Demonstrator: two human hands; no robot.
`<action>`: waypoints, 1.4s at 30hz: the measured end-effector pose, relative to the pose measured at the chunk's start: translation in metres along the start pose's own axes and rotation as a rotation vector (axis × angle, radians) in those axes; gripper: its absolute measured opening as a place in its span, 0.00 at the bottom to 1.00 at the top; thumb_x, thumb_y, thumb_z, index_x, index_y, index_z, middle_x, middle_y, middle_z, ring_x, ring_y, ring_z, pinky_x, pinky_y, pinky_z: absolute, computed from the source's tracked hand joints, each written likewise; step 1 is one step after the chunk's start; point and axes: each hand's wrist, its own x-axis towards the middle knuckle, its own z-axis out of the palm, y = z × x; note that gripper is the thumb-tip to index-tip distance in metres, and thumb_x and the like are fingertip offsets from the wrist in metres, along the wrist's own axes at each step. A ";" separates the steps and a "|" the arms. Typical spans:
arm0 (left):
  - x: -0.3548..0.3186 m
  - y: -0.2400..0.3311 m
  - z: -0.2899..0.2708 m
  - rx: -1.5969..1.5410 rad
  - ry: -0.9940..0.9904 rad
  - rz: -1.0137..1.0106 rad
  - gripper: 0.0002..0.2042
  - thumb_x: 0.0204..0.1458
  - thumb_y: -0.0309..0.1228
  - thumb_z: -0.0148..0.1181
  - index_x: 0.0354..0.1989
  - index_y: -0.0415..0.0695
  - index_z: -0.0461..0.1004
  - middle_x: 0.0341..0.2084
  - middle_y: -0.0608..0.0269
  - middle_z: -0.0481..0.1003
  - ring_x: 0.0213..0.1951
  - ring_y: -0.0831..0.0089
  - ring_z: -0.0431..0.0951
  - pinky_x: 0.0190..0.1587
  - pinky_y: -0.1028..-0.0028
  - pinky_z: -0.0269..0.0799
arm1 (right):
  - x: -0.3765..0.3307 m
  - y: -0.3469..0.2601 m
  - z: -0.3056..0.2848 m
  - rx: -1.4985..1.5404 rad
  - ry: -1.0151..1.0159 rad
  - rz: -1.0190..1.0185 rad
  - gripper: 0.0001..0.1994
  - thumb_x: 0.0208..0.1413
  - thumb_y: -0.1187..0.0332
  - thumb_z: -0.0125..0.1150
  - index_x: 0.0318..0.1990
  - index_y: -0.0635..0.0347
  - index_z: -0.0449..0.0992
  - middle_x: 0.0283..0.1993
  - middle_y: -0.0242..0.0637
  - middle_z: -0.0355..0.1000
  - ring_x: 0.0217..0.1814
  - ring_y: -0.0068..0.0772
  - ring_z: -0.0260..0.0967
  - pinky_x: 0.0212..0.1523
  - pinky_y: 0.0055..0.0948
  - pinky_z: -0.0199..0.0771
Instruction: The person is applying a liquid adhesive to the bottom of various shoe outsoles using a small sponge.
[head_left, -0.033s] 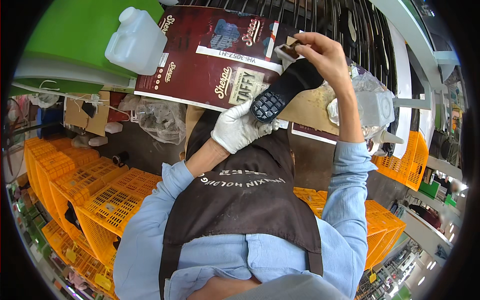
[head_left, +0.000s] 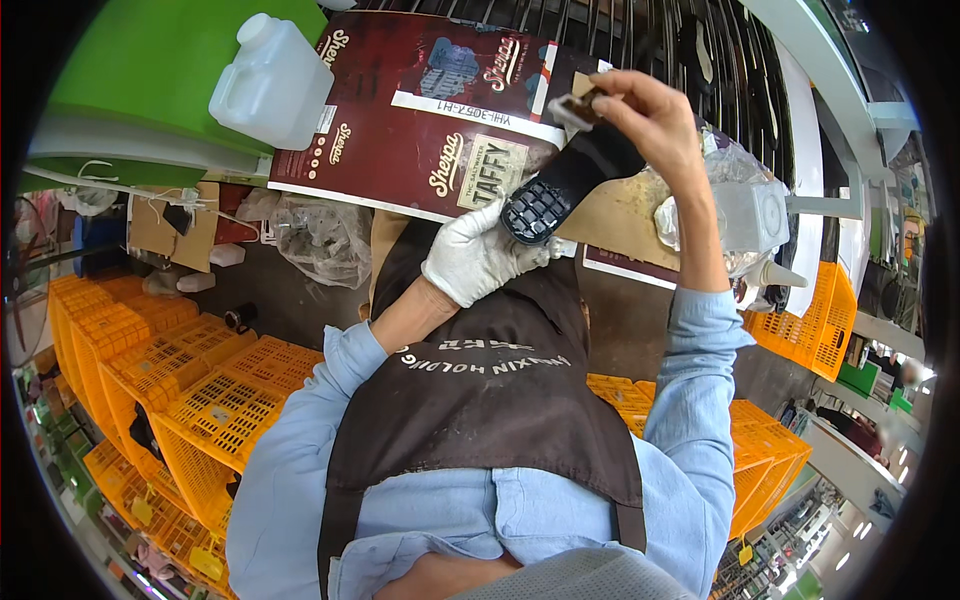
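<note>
Pinching a brown piece point(head_left: 580, 107) with a white wad point(head_left: 567, 116), the right hand point(head_left: 657, 125) has barely shifted; the sole point(head_left: 578, 172) still slants away rightward from the gloved left hand point(head_left: 475, 255) gripping its near end, so work seems little advanced.

A translucent jug point(head_left: 275, 95), crumpled clear plastic point(head_left: 322, 240) and orange crates point(head_left: 222, 408) sit at left.

Glossy and matt surfaces

The printed cardboard point(head_left: 385, 160) looks smooth, slightly glossy. At its left edge, the jug point(head_left: 272, 92) is smooth, translucent plastic. At its right edge, the sole point(head_left: 577, 180) resembles glossy rubber; below the cardboard, the apron point(head_left: 470, 410) is matt cloth.
</note>
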 end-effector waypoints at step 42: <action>0.011 -0.021 -0.006 0.262 0.086 -0.119 0.23 0.65 0.42 0.38 0.62 0.40 0.59 0.55 0.46 0.68 0.55 0.53 0.71 0.57 0.55 0.69 | -0.157 -0.026 0.026 0.146 0.459 -0.289 0.21 0.45 0.84 0.68 0.49 0.68 0.73 0.40 0.41 0.76 0.33 0.23 0.74 0.31 0.19 0.74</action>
